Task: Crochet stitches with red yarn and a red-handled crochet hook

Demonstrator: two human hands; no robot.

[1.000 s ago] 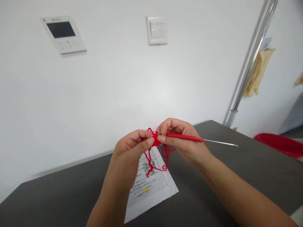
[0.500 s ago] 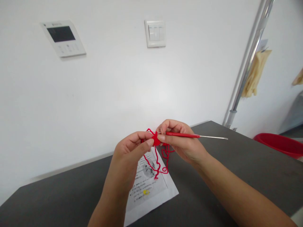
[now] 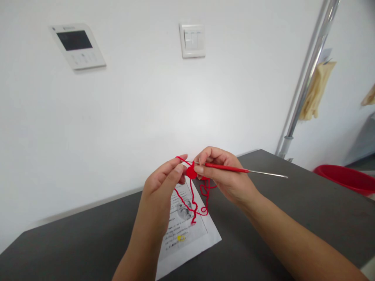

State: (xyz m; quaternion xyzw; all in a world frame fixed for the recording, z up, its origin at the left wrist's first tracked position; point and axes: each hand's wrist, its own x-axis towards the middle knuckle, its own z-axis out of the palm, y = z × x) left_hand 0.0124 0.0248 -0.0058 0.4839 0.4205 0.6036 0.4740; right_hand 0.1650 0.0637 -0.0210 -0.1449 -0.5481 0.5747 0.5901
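Note:
My right hand (image 3: 224, 171) is closed around the red handle (image 3: 225, 168) of a crochet hook, whose bare metal end (image 3: 269, 174) points right. Its thumb also presses the edge of a small round piece of red crochet (image 3: 191, 172). Red yarn (image 3: 182, 159) runs from the piece over the raised index finger of my left hand (image 3: 159, 187), which has its thumb bent in toward the other fingers. The left thumb tip lies just left of the piece. Loose yarn strands (image 3: 193, 203) hang below, in front of a printed sheet (image 3: 202, 246).
The printed sheet, with a yellow mark (image 3: 181, 237), lies on a dark table (image 3: 88, 242) against a white wall. A door intercom (image 3: 79, 47) and a light switch (image 3: 192, 40) are mounted above. To the right are a metal pole (image 3: 307, 78), yellowish gloves (image 3: 318, 91) and a red basin (image 3: 345, 179).
My left thumb has come off the crochet piece and moved left, while the index finger has lifted the yarn. The hook's free end has shifted slightly right and down.

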